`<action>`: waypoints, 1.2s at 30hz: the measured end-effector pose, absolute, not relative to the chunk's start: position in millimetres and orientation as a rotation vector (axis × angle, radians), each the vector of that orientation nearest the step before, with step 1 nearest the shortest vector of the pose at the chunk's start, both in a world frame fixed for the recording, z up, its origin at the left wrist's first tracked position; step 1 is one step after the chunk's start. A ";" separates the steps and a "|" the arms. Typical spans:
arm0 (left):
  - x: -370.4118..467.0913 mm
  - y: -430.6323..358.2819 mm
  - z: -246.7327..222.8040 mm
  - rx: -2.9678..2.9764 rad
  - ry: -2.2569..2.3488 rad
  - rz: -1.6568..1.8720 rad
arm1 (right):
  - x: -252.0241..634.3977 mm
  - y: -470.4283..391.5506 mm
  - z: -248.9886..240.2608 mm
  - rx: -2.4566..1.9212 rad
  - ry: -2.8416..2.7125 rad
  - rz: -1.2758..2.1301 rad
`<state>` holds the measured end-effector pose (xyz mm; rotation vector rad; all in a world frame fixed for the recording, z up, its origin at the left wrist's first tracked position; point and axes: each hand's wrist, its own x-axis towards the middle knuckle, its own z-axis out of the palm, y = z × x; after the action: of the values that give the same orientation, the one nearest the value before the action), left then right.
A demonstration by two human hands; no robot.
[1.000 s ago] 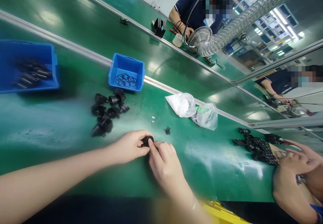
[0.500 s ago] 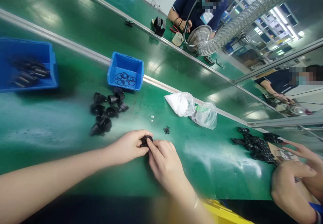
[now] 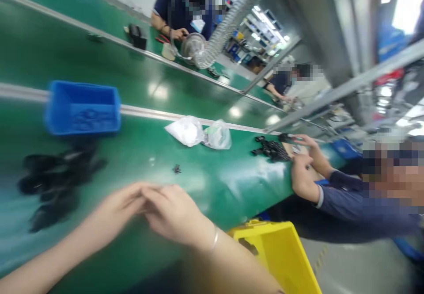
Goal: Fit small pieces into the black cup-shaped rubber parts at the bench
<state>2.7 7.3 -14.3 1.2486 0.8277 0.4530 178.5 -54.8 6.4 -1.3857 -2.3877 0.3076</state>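
My left hand (image 3: 130, 199) and my right hand (image 3: 170, 210) meet above the green bench, both closed, their fingers overlapping. Between them is the small black plastic fitting seen a moment earlier, now almost wholly covered by my fingers. Left of my hands lies a loose pile of black plastic fittings (image 3: 59, 174), blurred by motion. A small heap of tiny black parts (image 3: 176, 169) sits beyond my right hand, and a few small white bits (image 3: 152, 161) lie to its left.
A blue bin (image 3: 82, 124) holds black rings at the bench's rail. Nearby lie two clear plastic bags (image 3: 187, 131). A yellow crate (image 3: 278, 250) stands below the bench edge at right. A co-worker's hands (image 3: 303, 161) are beside black parts (image 3: 271, 149); another person (image 3: 182, 15) works across the bench.
The view has swung right, so bench items appear farther left and the yellow crate and right-hand co-worker show more. My right fingers have closed over the fitting, which is now hidden.
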 end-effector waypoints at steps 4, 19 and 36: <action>0.4 4.8 -40.5 1.244 0.919 0.417 | 175.6 -55.4 -2.0 -1.453 -2.498 0.190; 8.9 -12.4 -54.2 1.404 0.755 0.300 | 404.6 -45.7 -2.8 -2.249 -1.060 0.030; -34.6 50.8 -0.4 2.795 1.656 0.383 | 248.9 -35.2 21.1 -1.688 -1.781 0.456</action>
<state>-34.6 50.8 -0.4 2.7953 1.6562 0.3830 248.9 -35.2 21.1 -1.6885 -1.7813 0.4562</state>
